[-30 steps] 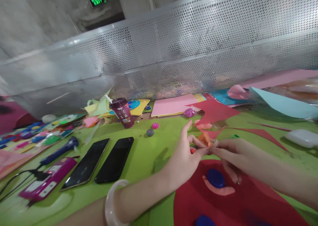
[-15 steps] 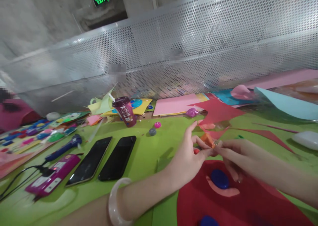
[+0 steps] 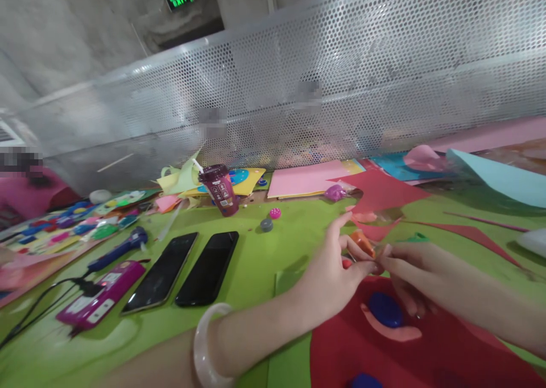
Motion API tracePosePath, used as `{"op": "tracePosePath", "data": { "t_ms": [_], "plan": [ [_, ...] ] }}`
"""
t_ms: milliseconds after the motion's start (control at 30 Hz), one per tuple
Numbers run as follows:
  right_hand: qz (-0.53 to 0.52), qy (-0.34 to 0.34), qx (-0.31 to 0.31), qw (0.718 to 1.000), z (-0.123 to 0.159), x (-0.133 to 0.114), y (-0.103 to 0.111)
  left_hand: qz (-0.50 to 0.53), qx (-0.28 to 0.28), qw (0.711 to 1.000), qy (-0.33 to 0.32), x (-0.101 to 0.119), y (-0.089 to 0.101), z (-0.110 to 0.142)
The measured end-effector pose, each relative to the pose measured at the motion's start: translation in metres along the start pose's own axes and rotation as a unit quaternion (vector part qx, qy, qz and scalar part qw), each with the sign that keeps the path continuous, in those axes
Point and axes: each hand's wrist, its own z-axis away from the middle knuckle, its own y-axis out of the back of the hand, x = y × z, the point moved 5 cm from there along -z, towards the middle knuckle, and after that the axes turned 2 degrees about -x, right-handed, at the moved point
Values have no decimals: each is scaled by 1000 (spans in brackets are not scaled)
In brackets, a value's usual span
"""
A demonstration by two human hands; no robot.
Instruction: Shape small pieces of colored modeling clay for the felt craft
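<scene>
In the head view, my left hand (image 3: 336,268) is closed around a small orange lump (image 3: 362,243) that looks like modelling clay. A bit of red (image 3: 347,263) shows by its curled fingers. My right hand (image 3: 416,271) pinches at the lump's near end, its fingertips meeting those of my left. Just below both hands lies a red paper shape (image 3: 350,342). On it sit a dark blue disc (image 3: 385,309), a curved pink strip (image 3: 394,332) along the disc's lower edge, and a second blue disc (image 3: 365,381) at the frame's bottom.
Two black phones (image 3: 209,268) and a magenta power strip (image 3: 102,294) lie left. Behind them stands a lidded cup (image 3: 219,190) with a straw. Red paper scraps (image 3: 379,192) and a wrapped purple lump (image 3: 335,192) lie beyond my hands. Perforated metal panels (image 3: 273,92) border the table.
The orange lump has turned and looks rounder between my fingers, with my fingertips pressed closer together. The whole view has shifted slightly, so things appear further right.
</scene>
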Motion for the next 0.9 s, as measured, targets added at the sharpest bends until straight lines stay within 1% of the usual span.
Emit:
{"op": "tracePosePath", "data": {
  "t_ms": [133,367,500,633,900],
  "plan": [
    [3,-11,4,1000,-1,2,-1,-1,-2,1000,-9,0,-1,1],
    [-2,-5,6,1000,-1,0,-1,3,-7,1000,-18,1,-1,0],
    [-2,-13,9,1000,-1,2,-1,6,-8,1000,-20,1,-2,1],
    [-5,-20,5,1000,0,2,-1,11,-14,999,-38,3,-3,1],
    [1,-16,-2,1000,-2,3,-2,5,-21,999,-48,4,-4,1]
  ]
}}
